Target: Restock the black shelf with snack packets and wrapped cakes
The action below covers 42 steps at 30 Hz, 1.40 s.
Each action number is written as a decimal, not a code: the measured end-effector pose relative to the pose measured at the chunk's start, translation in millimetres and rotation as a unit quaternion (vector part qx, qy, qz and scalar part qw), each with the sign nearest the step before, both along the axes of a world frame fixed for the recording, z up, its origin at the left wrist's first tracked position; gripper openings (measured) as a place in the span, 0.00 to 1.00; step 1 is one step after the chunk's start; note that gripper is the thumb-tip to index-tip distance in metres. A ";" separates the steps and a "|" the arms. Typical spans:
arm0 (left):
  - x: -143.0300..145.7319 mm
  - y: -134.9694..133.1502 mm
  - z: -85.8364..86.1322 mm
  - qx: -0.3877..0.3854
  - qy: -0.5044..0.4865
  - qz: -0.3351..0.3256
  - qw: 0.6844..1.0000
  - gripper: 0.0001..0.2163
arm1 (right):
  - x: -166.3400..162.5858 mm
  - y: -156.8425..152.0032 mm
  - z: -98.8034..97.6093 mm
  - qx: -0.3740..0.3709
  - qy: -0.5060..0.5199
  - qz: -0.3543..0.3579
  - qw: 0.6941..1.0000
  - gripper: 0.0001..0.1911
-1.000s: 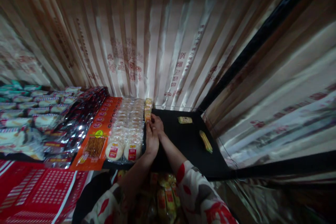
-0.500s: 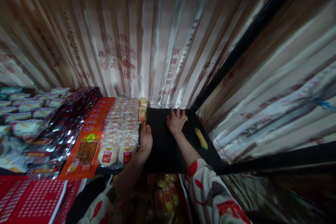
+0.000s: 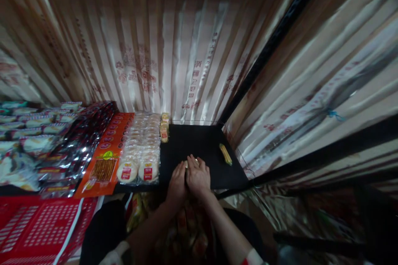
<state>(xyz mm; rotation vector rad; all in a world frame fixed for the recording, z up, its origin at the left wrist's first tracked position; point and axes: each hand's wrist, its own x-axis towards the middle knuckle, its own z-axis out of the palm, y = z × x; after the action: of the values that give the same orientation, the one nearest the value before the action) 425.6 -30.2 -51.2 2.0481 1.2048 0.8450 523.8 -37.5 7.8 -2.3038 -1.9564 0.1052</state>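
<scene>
My left hand (image 3: 178, 180) and my right hand (image 3: 199, 176) are together near the front edge of the black shelf board (image 3: 199, 140). Their fingers are closed around a small pale-yellow snack packet (image 3: 186, 164), mostly hidden beneath them. Another yellow snack packet (image 3: 225, 154) lies alone to the right on the board. At the back left, a short row of small yellow packets (image 3: 164, 128) stands against the wrapped rice crackers (image 3: 148, 170). Below the hands, several yellow packets (image 3: 199, 244) sit in shadow, partly covered by my forearms.
Left of the rice crackers lie an orange bag of stick snacks (image 3: 105, 169), dark shiny packs (image 3: 74, 149) and white packs (image 3: 37, 143). A red plastic basket (image 3: 40, 223) is at lower left. Pleated printed curtains (image 3: 139, 49) and a black frame post (image 3: 267, 45) enclose the shelf.
My right hand has come from the back of the board toward the front, and the small packet beside it has left that spot. My left hand has left the yellow row and joined it.
</scene>
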 end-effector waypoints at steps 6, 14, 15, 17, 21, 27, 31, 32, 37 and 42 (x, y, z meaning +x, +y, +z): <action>-29.7 -45.8 -7.4 0.082 0.052 -0.003 0.995 0.22 | -12.0 -58.6 7.2 -0.006 0.050 0.048 0.998 0.27; -57.6 -67.5 13.3 -0.010 -0.037 0.016 0.999 0.13 | -30.2 -89.6 2.9 -0.010 0.148 0.075 0.986 0.22; -62.7 -71.7 15.9 -0.024 -0.056 0.015 0.998 0.12 | -29.9 -93.0 0.7 -0.007 0.168 0.077 0.983 0.22; -73.2 -78.3 21.1 -0.036 -0.069 0.021 0.997 0.12 | -27.9 -98.5 -1.1 0.003 0.212 0.083 0.974 0.23; -91.1 -80.0 34.7 -0.024 -0.056 0.080 0.995 0.11 | -21.1 -101.8 9.2 0.018 0.303 0.093 0.948 0.25; -101.3 -68.1 63.6 -0.143 -0.081 0.098 0.981 0.12 | -16.4 -94.4 25.7 0.031 0.445 0.120 0.887 0.23; -103.5 -61.6 78.2 -0.197 -0.079 0.079 0.974 0.14 | -17.6 -88.5 24.3 0.026 0.496 0.089 0.863 0.18; -103.8 -59.9 80.0 -0.204 -0.075 0.071 0.974 0.14 | -17.9 -87.2 23.4 0.022 0.508 0.087 0.857 0.18; -102.6 -47.2 82.6 -0.201 -0.056 0.051 0.977 0.15 | -17.7 -80.6 18.2 0.010 0.581 0.079 0.810 0.18; -102.1 -24.9 100.0 -0.155 0.049 -0.010 0.987 0.14 | -11.4 -72.3 14.6 0.013 0.566 0.066 0.822 0.19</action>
<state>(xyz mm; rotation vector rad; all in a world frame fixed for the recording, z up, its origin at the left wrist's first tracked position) 323.5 -55.1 48.8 1.8600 1.2769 0.5141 512.4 -109.8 22.5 -1.4087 -1.3728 1.1370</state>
